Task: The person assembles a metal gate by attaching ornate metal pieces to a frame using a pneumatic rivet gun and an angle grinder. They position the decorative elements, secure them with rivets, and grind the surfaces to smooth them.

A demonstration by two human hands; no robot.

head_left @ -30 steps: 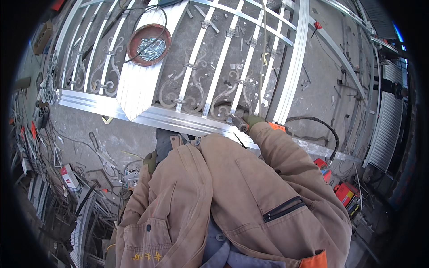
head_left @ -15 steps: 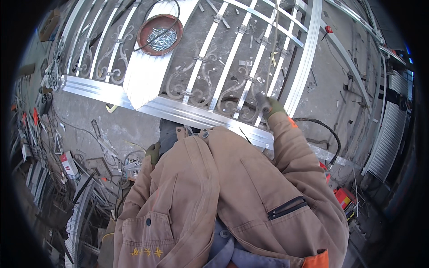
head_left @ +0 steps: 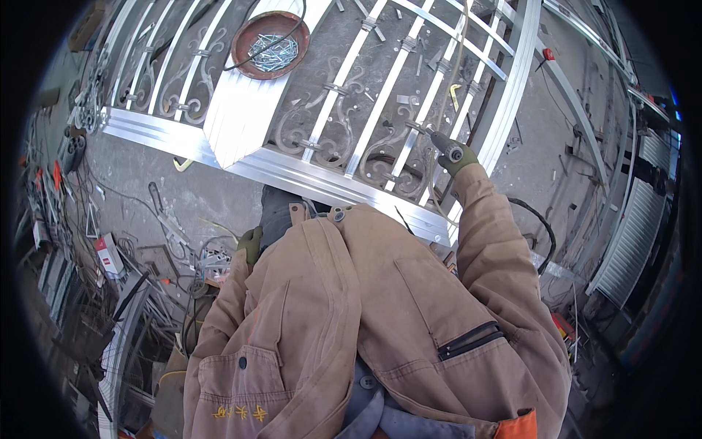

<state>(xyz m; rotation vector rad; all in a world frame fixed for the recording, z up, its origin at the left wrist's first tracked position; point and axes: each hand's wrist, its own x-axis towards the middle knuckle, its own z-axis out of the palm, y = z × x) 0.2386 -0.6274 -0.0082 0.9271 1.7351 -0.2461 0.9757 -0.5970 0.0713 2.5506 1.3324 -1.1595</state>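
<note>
My right hand (head_left: 463,158), gloved in green, is wrapped around a grey power drill (head_left: 445,145); some fingers are hidden behind it. The power drill lies over the right part of a silver metal frame (head_left: 322,183), inside its near and right edges. Its nose points up and left toward 1 silver bar (head_left: 428,102); I cannot tell whether they touch. Gaps between the bars are open, though curled scrolls (head_left: 300,145) narrow them toward the near edge. Wider bare floor (head_left: 541,157) lies beyond the right edge. My left hand (head_left: 251,244), also gloved, hangs beside my dark trouser leg (head_left: 276,212), apart from the frame; its grip I cannot tell. 1 reddish bowl (head_left: 243,36) of silver screws (head_left: 272,53) rests on the wide panel (head_left: 238,110), well apart from both hands.
</note>
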